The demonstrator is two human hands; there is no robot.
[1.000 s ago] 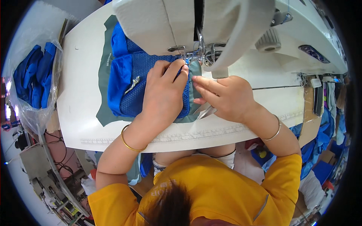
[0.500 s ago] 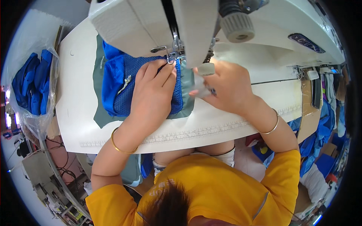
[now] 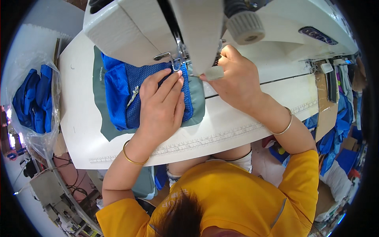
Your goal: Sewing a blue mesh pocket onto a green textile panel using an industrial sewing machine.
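Note:
My left hand (image 3: 160,106) lies flat on a blue mesh fabric piece (image 3: 136,75), its fingers stretched out with the tips close to the presser foot (image 3: 177,63). Under the mesh is a grey-green fabric panel (image 3: 198,100), showing on both sides. A small light-coloured cord or thread bunch (image 3: 133,96) rests on the mesh. My right hand (image 3: 240,81) is closed just right of the needle area, partly behind a knob of the sewing machine (image 3: 130,33). Between its thumb and finger a thin pointed end seems to reach toward the presser foot; what it belongs to is hidden.
The white machine table (image 3: 233,114) has a printed ruler strip (image 3: 205,143) along its near edge. A clear plastic bag (image 3: 55,102) of blue pieces hangs at the left. Blue fabric (image 3: 335,134) is heaped beyond the right end, beside cardboard (image 3: 327,118).
My right hand, blurred before, has steadied and moved up beside the needle area. My left hand stays flat on the mesh. The whole view has shifted slightly.

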